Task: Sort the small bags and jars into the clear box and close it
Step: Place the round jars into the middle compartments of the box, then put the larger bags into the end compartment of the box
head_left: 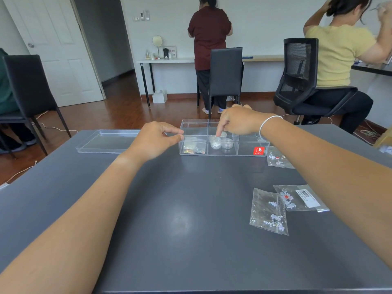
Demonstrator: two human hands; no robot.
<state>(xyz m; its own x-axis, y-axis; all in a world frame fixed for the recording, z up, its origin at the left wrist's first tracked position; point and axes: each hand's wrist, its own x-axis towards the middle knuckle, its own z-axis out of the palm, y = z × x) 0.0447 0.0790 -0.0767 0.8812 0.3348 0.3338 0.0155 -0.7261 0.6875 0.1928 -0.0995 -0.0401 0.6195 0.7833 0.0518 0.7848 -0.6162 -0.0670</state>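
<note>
The clear box [194, 123] with several compartments stands open at the table's far middle, a red label [259, 150] on its front right. Small bags [194, 147] lie in its front left compartment and small clear jars [221, 143] in the front middle one. My left hand [156, 140] rests against the box's left wall, fingers curled, holding nothing I can see. My right hand [237, 122] hovers over the middle compartments, its index finger pointing down onto a jar. Three bags stay on the table: one [277, 159] right of the box, two [269, 211] [300, 197] nearer me.
The clear lid [106, 142] lies flat on the dark table [169, 219] left of the box. Black chairs [226, 75] stand beyond the table. Two people are at a far desk, backs turned. A cable runs over the wooden floor on the left.
</note>
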